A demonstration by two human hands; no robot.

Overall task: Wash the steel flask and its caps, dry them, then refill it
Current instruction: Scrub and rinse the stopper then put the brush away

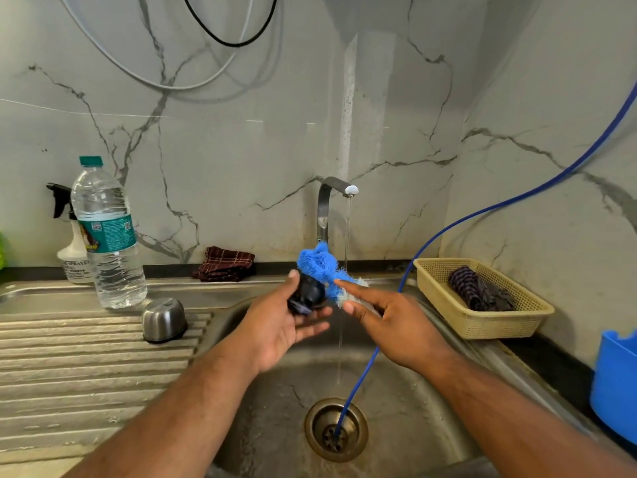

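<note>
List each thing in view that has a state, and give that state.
Tap, running, thin stream.
Brush, held in right grip.
Dark cap, held in left grip, touching the brush.
Steel cap, mouth down on the drainboard.
Bottle, upright, capped.
Basket, holds a dark cloth.
Drain, open, blue hose running into it.

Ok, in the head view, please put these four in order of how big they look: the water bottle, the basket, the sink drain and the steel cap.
1. water bottle and basket: they look about alike, so I do not rank them.
2. sink drain
3. steel cap, clearly the smallest.
</note>
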